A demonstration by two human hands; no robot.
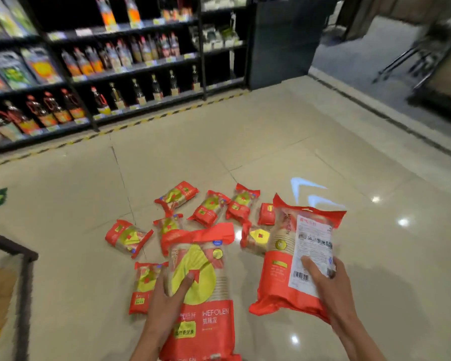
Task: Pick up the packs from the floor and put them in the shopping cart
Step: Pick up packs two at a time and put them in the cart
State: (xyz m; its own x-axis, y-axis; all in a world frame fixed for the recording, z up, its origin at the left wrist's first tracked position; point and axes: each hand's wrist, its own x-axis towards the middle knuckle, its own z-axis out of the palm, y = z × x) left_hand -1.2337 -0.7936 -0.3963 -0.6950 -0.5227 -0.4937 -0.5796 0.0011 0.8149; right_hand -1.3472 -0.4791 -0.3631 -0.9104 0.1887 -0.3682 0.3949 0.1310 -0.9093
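Observation:
My left hand (167, 298) grips a red pack (201, 277) with a big yellow drop shape on its front, held up above the floor. My right hand (328, 285) holds a second red pack (294, 259), its back side with a white label and barcode facing me. Several more red-and-yellow packs (208, 208) lie scattered on the tiled floor just beyond both hands. One of them (145, 285) lies right beside my left hand. The dark rim of the shopping cart (24, 259) shows at the lower left edge.
Dark shelves (130, 71) full of bottles run along the back left, with a yellow-black striped line (141, 121) on the floor in front. A dark panel (279, 43) stands at the back. Open tiled floor (284, 142) stretches behind the packs and to the right.

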